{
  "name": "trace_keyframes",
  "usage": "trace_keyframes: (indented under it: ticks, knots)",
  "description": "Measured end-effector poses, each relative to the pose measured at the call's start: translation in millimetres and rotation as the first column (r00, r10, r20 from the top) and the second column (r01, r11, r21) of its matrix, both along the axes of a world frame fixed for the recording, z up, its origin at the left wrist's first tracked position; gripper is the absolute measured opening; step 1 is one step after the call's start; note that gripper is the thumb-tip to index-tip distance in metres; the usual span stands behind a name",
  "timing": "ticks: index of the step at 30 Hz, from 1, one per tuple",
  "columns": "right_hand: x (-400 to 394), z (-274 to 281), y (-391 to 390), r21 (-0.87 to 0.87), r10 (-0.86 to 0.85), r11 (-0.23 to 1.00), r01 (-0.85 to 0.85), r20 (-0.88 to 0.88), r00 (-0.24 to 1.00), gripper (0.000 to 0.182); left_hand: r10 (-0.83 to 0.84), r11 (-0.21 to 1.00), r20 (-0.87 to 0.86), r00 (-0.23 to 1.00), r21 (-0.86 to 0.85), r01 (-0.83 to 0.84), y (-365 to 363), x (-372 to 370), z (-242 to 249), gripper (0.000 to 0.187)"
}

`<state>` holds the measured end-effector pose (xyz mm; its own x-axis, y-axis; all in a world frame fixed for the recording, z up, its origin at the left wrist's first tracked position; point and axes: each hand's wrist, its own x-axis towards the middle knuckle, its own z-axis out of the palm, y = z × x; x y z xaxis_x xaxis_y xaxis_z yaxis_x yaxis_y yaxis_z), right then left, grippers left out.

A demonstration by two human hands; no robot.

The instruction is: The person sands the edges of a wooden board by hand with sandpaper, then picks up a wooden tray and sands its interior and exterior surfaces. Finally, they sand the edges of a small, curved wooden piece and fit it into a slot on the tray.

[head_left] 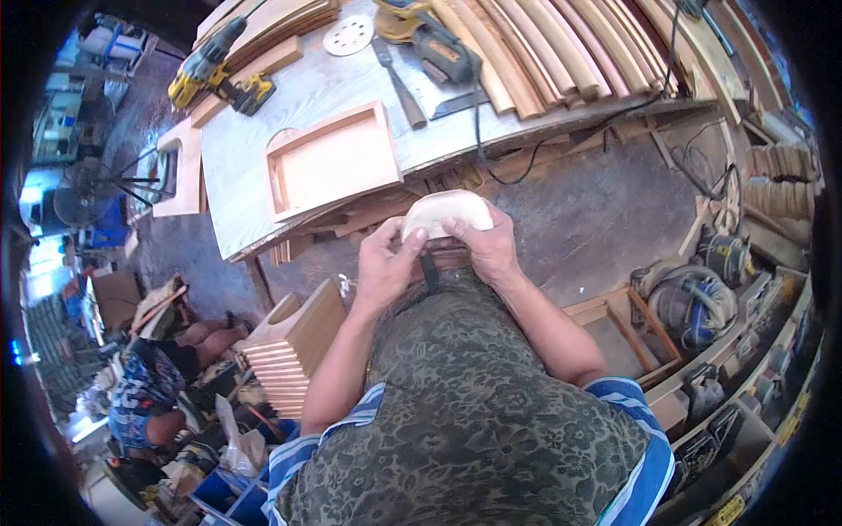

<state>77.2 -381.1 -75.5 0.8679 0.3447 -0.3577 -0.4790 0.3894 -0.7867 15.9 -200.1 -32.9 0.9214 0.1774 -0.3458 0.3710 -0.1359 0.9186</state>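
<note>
My left hand (387,254) and my right hand (488,243) hold a pale half-round piece (447,210) between them in front of my apron. Both thumbs press on its near face, and the fingers curl behind it, mostly hidden. Its curved edge points away from me, and I cannot tell whether it is wood or a folded sanding disc. Just beyond it, on the workbench (237,197), lies a shallow wooden drawer (338,167) near the front edge.
On the bench are a yellow drill (210,66), a white holed disc (348,35), a chisel-like tool (402,88), a corded power sander (434,48) and long wooden strips (553,44). Stacked notched boards (294,342) stand at left. A person (153,386) is low at far left.
</note>
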Motion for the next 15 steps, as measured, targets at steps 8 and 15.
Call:
trace_keyframes:
  ticks: [8, 15]
  knots:
    - [25, -6, -64, -0.393, 0.462, 0.877, -0.277, 0.525, 0.715, 0.034, -0.402, 0.725, -0.119, 0.908, 0.565, 0.395, -35, 20, 20, 0.021]
    - [40, -13, -67, -0.276, 0.331, 0.935, -0.225, 0.44, 0.835, 0.019, -0.208, 0.844, -0.067, 0.976, 0.492, 0.214, -56, 46, 26, 0.025]
